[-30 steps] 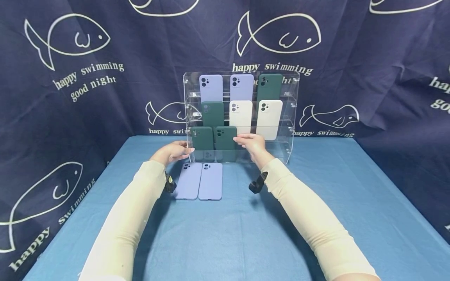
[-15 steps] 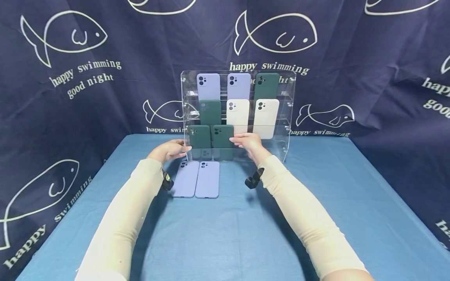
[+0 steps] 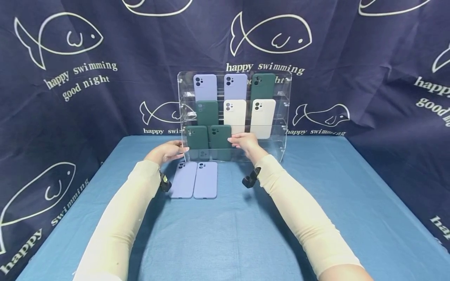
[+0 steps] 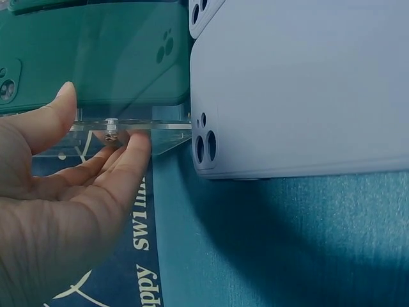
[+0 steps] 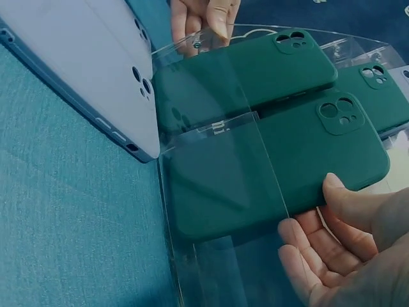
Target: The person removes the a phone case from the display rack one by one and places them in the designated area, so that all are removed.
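A clear acrylic display stand (image 3: 265, 155) holds phone cases in tiers. My left hand (image 3: 168, 151) grips its left side edge, with the thumb in front and the fingers behind the panel in the left wrist view. My right hand (image 3: 247, 143) pinches the right edge of a green phone case (image 3: 220, 137) on the bottom tier, thumb (image 5: 342, 195) on its back face. The lower part of that case sits behind the clear front lip. Left of it, close alongside, stands another green case (image 3: 197, 137). Two lavender cases (image 3: 205, 181) lie side by side before the stand.
The middle tier bears a green case (image 3: 207, 113) and two cream cases (image 3: 263, 119). On the top tier stand two lavender cases (image 3: 235, 86) and a green one (image 3: 263, 85). A blue cloth (image 3: 225, 242) covers the table; a dark fish-print curtain (image 3: 147, 47) hangs behind.
The head view has turned slightly, so the whole scene sits a little further left. Both hands keep the same holds.
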Tool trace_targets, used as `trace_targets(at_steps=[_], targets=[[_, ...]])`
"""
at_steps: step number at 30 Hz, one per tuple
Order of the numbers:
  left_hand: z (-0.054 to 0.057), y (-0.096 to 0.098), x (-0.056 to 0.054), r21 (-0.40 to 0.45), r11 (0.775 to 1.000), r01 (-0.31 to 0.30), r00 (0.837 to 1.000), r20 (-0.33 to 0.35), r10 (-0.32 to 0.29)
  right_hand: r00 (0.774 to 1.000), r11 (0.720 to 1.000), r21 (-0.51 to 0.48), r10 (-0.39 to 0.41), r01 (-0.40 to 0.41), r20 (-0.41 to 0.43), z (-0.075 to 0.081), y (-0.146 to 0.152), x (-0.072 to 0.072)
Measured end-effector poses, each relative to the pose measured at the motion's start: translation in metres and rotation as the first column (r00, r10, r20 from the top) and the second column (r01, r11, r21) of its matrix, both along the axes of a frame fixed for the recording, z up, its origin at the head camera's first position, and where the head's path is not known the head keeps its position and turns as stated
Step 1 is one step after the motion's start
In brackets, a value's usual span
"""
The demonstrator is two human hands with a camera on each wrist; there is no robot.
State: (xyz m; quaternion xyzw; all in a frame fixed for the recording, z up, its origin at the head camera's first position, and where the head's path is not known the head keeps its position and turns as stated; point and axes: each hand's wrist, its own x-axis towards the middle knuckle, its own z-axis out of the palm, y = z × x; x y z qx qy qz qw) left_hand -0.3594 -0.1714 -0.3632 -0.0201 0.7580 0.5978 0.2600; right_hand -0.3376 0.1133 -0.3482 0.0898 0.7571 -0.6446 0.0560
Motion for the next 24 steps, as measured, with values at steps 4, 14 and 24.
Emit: trace_targets(at_steps=[4, 14, 24], targets=[[-0.0021, -0.0010, -0.0006, 0.011, 1.000, -0.003, 1.000, -0.005, 0.003, 1.000, 1.000, -0.005, 0.006, -0.006, -0.017, -0.0013, -0.0007, -0.0007], [0.0030, -0.0033, 0.0003, 0.000, 1.000, -0.006, 1.000, -0.019, 0.006, 0.998, 0.999, -0.034, -0.020, 0.018, -0.060, -0.0039, -0.0023, -0.0005], [-0.0008, -0.0016, 0.0014, 0.003, 1.000, -0.010, 1.000, -0.009, 0.010, 0.995, 0.997, -0.081, -0.014, 0.006, -0.098, 0.0018, 0.0040, 0.0014]])
